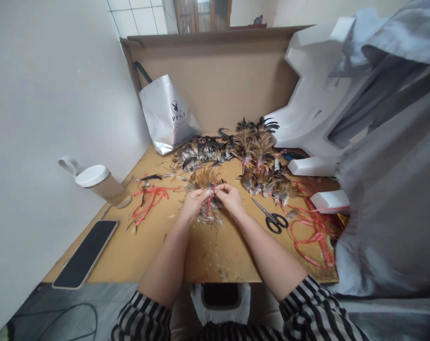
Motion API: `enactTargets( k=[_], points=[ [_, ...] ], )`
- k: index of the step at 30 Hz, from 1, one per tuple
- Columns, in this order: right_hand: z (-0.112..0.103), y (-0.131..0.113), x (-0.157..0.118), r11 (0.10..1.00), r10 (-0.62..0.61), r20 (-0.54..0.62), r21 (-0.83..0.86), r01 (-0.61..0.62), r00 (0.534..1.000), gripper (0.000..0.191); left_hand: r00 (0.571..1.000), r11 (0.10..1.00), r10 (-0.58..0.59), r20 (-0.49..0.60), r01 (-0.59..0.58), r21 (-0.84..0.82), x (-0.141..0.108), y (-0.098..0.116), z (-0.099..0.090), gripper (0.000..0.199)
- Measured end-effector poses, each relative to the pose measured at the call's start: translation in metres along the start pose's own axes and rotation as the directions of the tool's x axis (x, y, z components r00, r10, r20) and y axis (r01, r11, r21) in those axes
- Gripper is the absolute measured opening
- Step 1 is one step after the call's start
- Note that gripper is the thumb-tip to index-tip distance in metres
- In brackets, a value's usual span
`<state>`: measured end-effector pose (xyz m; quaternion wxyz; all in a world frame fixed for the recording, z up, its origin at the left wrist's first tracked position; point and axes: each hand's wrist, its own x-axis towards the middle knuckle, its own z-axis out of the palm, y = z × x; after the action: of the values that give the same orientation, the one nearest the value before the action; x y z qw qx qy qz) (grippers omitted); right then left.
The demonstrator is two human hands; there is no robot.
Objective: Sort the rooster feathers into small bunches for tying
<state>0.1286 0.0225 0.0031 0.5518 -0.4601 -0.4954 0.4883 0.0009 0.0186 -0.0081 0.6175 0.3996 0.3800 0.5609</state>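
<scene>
Over the middle of the table, both my hands are closed on one bunch of brown and black feathers (203,178). My left hand (195,201) pinches it at the left side, and my right hand (230,196) pinches close by on the right. A strip of red plastic string (209,206) hangs down from between my fingers. Scissors with black handles (272,218) lie to the right of my right hand. Behind them sit tied feather bundles (268,184), with more feather bundles (255,142) farther back.
Red string lies in a tangle (312,232) at the right and in cut pieces (153,201) at the left. A phone (87,253) and a lidded cup (103,184) stand along the left edge. A silver bag (167,113) leans at the back, beside dark feathers (204,151). Grey cloth (389,203) hangs at the right.
</scene>
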Motion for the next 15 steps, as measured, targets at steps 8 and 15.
enactTargets(
  k=[8,15],
  points=[
    [0.0006,-0.0003,-0.0011,0.99,0.009,-0.069,-0.136,-0.019,0.998,0.016,0.997,0.992,0.065,-0.032,-0.061,0.11,0.0014,-0.0082,-0.0004,0.022],
    [-0.0025,0.0058,0.0046,0.986,0.096,-0.053,0.142,-0.088,0.994,0.016,0.987,0.995,0.101,-0.126,-0.102,-0.007,0.0021,-0.0009,0.0008,0.023]
  ],
)
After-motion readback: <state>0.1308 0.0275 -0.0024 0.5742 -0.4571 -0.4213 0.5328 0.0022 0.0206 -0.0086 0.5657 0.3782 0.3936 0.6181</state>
